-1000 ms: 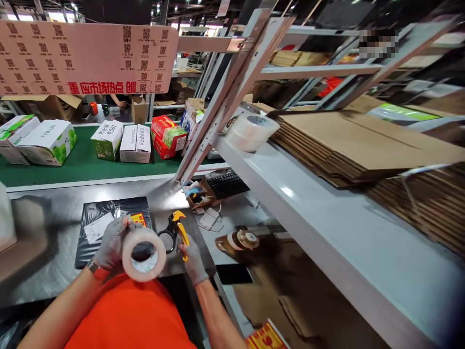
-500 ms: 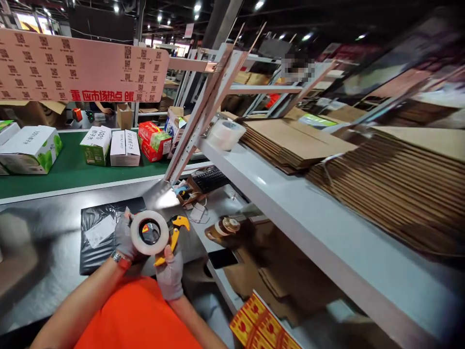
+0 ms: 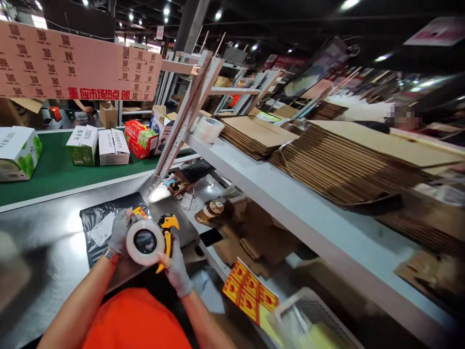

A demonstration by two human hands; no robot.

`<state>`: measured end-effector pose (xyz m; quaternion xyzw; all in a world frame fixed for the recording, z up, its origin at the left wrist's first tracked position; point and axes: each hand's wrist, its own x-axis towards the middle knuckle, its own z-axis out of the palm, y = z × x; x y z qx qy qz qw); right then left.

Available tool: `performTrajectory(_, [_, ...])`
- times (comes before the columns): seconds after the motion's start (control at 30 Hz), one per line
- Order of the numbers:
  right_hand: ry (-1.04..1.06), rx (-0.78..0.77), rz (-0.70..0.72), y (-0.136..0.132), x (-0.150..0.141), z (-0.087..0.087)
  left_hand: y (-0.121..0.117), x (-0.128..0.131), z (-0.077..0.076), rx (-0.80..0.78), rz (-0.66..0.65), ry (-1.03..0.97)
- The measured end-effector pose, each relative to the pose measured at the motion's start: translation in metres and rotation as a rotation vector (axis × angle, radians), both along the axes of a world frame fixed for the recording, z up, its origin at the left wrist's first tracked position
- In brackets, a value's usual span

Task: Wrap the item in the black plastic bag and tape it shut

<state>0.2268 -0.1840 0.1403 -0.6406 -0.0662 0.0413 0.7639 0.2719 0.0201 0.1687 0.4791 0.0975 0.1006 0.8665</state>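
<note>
Head view, gloved left hand (image 3: 119, 232) with fingers curled around a roll of clear tape (image 3: 145, 241), gloved right hand (image 3: 177, 269) gripping a yellow tape dispenser (image 3: 167, 232) half hidden behind the roll, both above the steel surface (image 3: 43, 232), black poly bag (image 3: 105, 218) partly covered, far shelves blurred.

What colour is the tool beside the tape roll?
Yellow and black tape cutter, seen best in the head view.

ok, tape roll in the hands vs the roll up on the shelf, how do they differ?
The held tape roll stands on edge, its core facing the camera, gripped by the left hand; the shelf roll lies flat, untouched. The held roll sits against a yellow dispenser; the shelf roll lies beside stacked cardboard. Both are pale tape.
</note>
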Motion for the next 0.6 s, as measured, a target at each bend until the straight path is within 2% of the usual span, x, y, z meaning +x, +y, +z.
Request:
performTrajectory(0.07, [0.044,-0.011,0.183,-0.017,-0.006,0.006,-0.002,-0.012,0.003,0.070,-0.186,-0.011])
performTrajectory(0.1, [0.056,-0.022,0.218,-0.022,-0.011,0.009,-0.006,-0.018,0.004,0.104,-0.258,-0.021])
performTrajectory(0.2, [0.013,-0.059,0.131,-0.030,-0.026,0.010,-0.018,-0.034,0.014,0.168,-0.339,-0.058])
performTrajectory(0.27, [-0.059,-0.103,0.058,-0.032,-0.035,0.007,-0.023,-0.042,0.024,0.237,-0.355,-0.096])
performTrajectory(0.33, [-0.108,-0.130,0.026,-0.034,-0.040,0.003,-0.022,-0.049,0.036,0.401,-0.362,-0.171])
performTrajectory(0.43, [-0.117,-0.106,0.010,-0.042,-0.042,-0.002,-0.012,-0.053,0.052,0.745,-0.243,-0.308])
performTrajectory(0.47, [-0.118,-0.094,0.001,-0.047,-0.042,-0.003,-0.008,-0.054,0.056,0.816,-0.195,-0.338])
performTrajectory(0.53, [-0.127,-0.076,-0.033,-0.060,-0.041,-0.005,-0.001,-0.055,0.061,0.823,-0.198,-0.319])
performTrajectory(0.6, [-0.124,-0.080,-0.073,-0.077,-0.040,-0.006,0.000,-0.057,0.061,0.680,-0.319,-0.191])
